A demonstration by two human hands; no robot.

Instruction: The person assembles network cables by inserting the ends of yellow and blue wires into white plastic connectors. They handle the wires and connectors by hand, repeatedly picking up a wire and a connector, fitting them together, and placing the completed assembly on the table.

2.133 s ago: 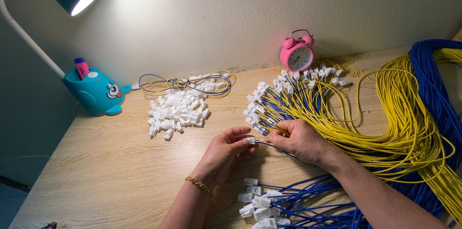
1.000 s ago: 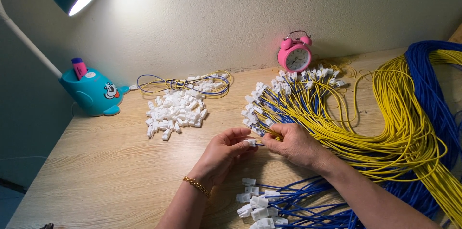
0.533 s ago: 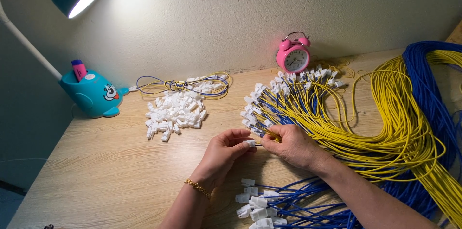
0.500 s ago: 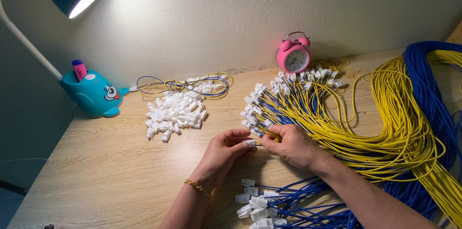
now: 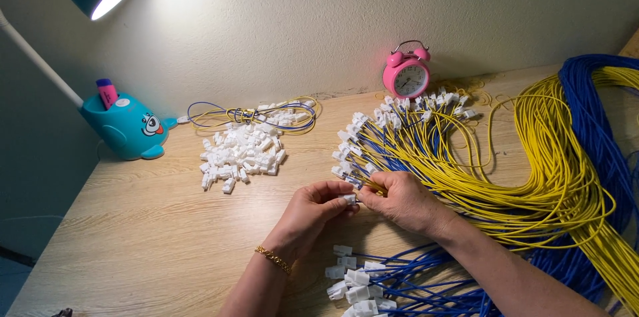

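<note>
Where the lamp's light falls on the wooden desk [image 5: 133, 224], a teal whale-shaped lamp base [image 5: 126, 127] sits at the far left, and just right of it lies a heap of loose white connector housings [image 5: 243, 156] with a small coiled wire bundle [image 5: 256, 114] behind. At the middle, the left hand [image 5: 309, 214], a gold bracelet [image 5: 273, 260] on its wrist, pinches a small white connector [image 5: 348, 199] against the right hand [image 5: 403, 200], whose fingers close on what looks like a yellow wire end, though it is mostly hidden. Blue wires with white plugs [image 5: 373, 287] lie below the hands. Farther right stand a pink alarm clock [image 5: 407, 74] and the fanned yellow wires [image 5: 546, 157].
</note>
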